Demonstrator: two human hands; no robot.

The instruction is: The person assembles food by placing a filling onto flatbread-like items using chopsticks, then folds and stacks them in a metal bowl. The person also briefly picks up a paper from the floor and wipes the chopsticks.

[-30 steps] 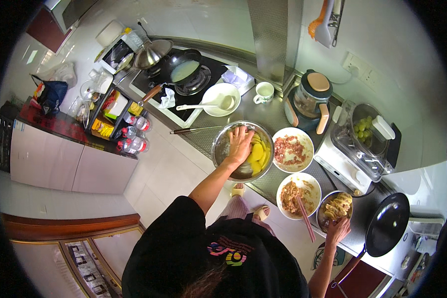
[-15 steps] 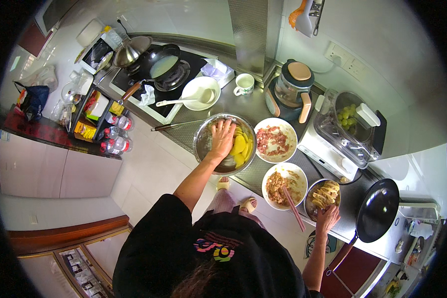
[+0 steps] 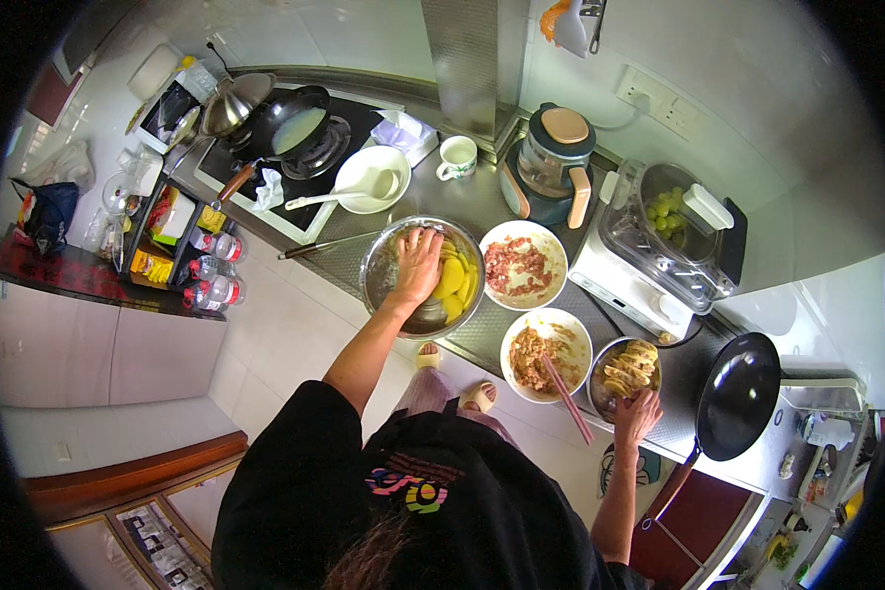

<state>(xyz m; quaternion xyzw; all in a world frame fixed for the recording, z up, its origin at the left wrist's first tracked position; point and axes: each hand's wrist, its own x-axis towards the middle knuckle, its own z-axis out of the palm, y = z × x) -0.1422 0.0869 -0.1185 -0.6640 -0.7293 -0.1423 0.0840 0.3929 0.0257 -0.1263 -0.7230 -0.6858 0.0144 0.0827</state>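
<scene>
My left hand reaches into a wide metal bowl, its fingers stretched out beside yellow potato-like slices. At the near edge of a smaller metal bowl, my right hand has its fingertips drawn together. That bowl holds stacked, pale yellow slices; what the right fingertips grip is too small to make out. Between the two stands a white bowl of brownish minced filling, with chopsticks resting over its rim. Behind it, another white bowl contains reddish chopped meat.
A white bowl with a ladle, a mug and a kettle-like appliance line the back. Left is a gas stove with a wok. A steamer with green pieces and a frying pan stand right.
The whole view has shifted, so everything appears farther left. Both hands stay at the same bowls, with little visible movement.
</scene>
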